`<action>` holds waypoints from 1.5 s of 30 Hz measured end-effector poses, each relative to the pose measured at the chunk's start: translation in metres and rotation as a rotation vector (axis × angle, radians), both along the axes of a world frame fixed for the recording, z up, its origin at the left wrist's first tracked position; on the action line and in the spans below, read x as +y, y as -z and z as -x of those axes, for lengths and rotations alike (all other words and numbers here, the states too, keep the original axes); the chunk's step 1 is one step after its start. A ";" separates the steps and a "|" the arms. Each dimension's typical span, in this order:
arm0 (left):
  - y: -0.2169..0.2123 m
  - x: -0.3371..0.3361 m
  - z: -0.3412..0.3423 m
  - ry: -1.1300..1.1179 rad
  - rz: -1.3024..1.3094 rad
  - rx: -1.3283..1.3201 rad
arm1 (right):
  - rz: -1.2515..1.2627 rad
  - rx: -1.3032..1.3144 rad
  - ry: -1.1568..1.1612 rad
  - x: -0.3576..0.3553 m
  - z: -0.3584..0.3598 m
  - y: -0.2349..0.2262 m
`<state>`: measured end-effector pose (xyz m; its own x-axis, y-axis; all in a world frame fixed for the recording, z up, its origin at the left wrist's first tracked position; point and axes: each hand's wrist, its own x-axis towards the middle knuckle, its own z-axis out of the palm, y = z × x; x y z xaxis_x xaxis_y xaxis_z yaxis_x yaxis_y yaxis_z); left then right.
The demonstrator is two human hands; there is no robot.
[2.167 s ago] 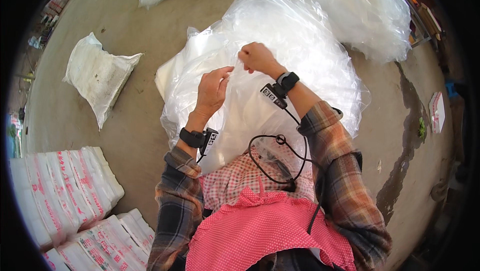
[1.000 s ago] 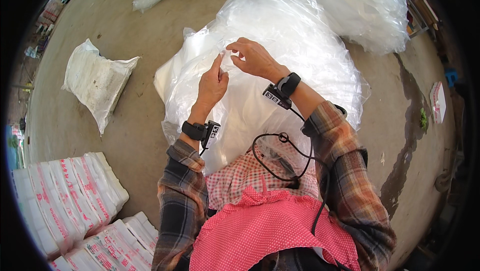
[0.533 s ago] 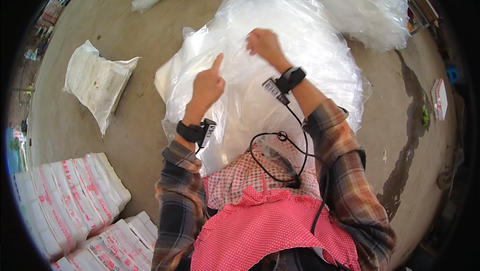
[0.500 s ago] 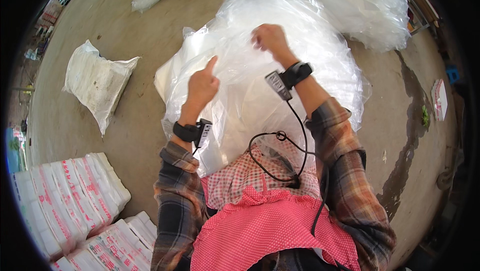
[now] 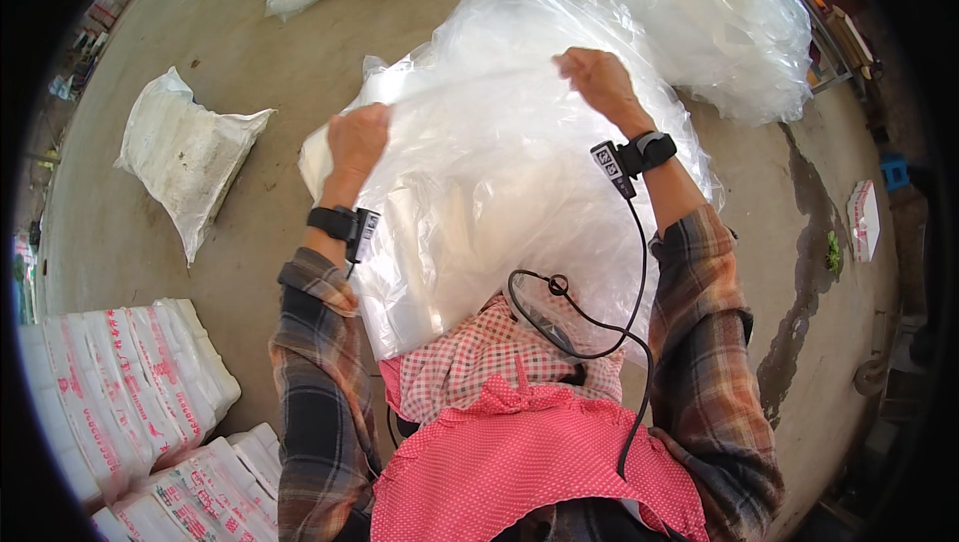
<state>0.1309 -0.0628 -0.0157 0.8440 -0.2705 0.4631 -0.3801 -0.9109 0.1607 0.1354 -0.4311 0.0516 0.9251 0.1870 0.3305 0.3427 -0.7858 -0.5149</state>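
Red dotted cloth (image 5: 539, 472) covers your lap at the near edge, with stacked white packs printed in red (image 5: 120, 402) on the floor near left. Beyond your lap lies the big heap of clear, crinkled plastic bags (image 5: 489, 202). Your left hand (image 5: 358, 139) is closed in a fist on the top sheet's left edge; your right hand (image 5: 597, 79), fingers curled, pinches the same sheet farther right. A white woven sack (image 5: 185, 157) lies far left, another clear plastic pile (image 5: 719, 22) far right
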 end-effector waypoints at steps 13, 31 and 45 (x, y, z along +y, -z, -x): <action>0.020 0.167 0.071 -0.385 0.549 -0.003 | -0.649 -0.097 0.488 -0.124 0.044 -0.013; -0.029 -0.021 0.178 0.200 0.772 0.734 | 0.259 0.048 -0.596 0.070 0.126 -0.069; -0.092 -0.013 0.193 0.169 0.927 1.077 | -0.109 -0.024 -0.200 0.025 0.148 -0.092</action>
<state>-0.0618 -0.0755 0.0759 0.8801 -0.3605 -0.3091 0.2159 -0.2761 0.9366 -0.0129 -0.4058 0.1432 0.8648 0.3282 0.3799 0.4993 -0.6413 -0.5826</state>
